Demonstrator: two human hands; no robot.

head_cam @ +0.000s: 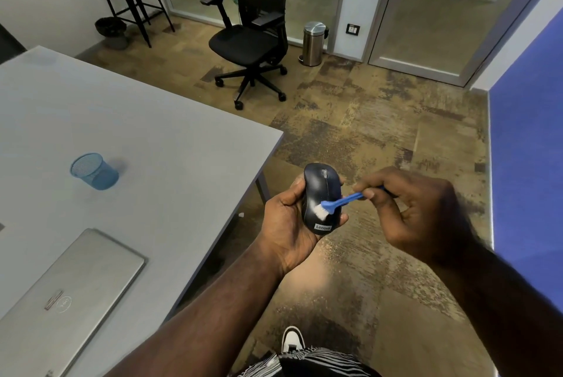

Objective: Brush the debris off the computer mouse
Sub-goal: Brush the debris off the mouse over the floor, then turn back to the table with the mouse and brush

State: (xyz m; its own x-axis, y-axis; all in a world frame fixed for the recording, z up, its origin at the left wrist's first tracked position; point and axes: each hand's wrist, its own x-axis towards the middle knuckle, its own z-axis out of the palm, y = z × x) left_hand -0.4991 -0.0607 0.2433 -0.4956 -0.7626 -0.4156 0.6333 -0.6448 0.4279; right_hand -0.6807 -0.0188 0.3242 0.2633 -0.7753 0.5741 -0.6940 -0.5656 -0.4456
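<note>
Head view: "Lenovo" label [323, 227] on mouse [320, 193].

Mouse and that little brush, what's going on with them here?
A person is cleaning a mouse off to the side of the table, over the floor. The left hand cradles the mouse, buttons up. The right hand pinches a blue brush by its handle, with the white bristles pressed on the mouse's back half, near the logo. On the table lie a closed laptop and a blue mesh cup, untouched.
</note>
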